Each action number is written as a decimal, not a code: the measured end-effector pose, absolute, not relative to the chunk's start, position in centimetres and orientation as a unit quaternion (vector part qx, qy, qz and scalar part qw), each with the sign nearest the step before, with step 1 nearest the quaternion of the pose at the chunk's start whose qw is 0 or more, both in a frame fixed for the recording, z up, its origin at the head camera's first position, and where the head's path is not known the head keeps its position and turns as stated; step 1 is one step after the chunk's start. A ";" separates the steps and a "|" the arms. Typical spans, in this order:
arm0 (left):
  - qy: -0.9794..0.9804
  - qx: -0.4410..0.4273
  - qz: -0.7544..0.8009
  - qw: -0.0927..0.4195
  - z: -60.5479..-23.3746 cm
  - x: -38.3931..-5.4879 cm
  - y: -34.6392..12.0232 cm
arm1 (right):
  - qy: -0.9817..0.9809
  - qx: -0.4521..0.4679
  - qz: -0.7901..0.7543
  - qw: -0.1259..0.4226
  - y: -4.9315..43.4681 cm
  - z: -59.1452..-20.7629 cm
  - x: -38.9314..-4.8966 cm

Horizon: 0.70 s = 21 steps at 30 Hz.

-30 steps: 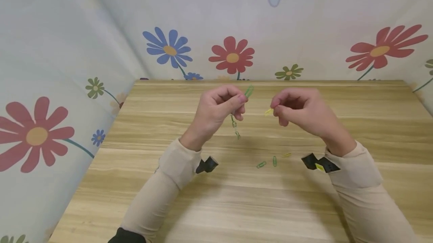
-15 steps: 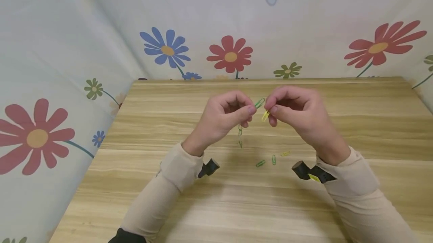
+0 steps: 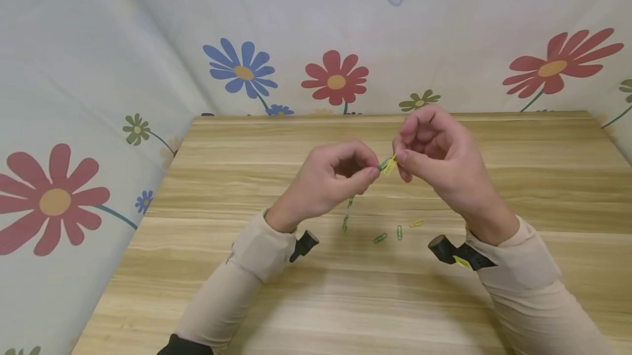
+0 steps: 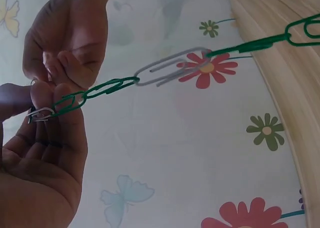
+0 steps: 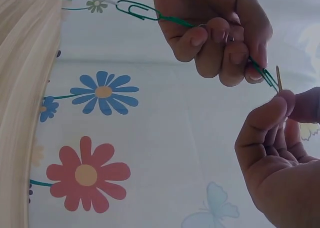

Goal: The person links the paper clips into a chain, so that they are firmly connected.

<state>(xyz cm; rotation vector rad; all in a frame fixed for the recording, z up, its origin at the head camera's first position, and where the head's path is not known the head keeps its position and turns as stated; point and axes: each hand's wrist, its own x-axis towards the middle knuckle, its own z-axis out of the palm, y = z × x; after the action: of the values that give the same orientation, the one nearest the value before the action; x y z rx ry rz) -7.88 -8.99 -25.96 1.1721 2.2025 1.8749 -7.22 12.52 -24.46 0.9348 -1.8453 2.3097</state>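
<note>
My left hand (image 3: 340, 179) pinches a green paper clip (image 3: 383, 165) between thumb and index finger. From that hand hangs a chain of linked paper clips (image 3: 345, 218), green ones and a white one (image 4: 172, 80) in the left wrist view. Facing it, my right hand (image 3: 439, 152) pinches a yellow paper clip (image 3: 391, 165), with its index finger raised. The yellow clip meets the end of the green one; whether they are hooked together I cannot tell. In the right wrist view, the yellow clip (image 5: 279, 78) shows edge-on beside the green clip (image 5: 262, 73).
Two loose green paper clips (image 3: 380, 238) and a yellow one (image 3: 417, 224) lie on the wooden table (image 3: 345, 300) below the hands. A flower-printed cloth (image 3: 276, 9) stands behind and to the left of the table. Each wrist wears a small black camera (image 3: 306, 242).
The hands have come together, the left moving right and slightly down with the chain. The yellow clip, formerly apart, now meets the green clip. The right index finger has lifted.
</note>
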 end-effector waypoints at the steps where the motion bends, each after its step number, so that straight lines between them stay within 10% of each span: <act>1: 0.710 0.382 0.591 0.005 -25.9 -7.9 -9.0 | -0.595 0.303 0.744 0.025 12.5 -24.5 -7.2; 11: 0.757 0.415 0.502 -0.043 -26.0 -7.9 -9.0 | -0.618 0.273 0.729 0.104 12.8 -24.4 -7.4; 21: 0.691 0.356 0.622 0.100 -26.5 -8.3 -8.7 | -0.660 0.312 0.669 0.139 12.8 -23.8 -6.5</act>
<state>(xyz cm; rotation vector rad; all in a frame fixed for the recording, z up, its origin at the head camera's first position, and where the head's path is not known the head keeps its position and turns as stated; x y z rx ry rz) -8.26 -8.67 -26.52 1.0513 2.0414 1.8382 -6.50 12.83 -23.85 0.9005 -1.9077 1.9350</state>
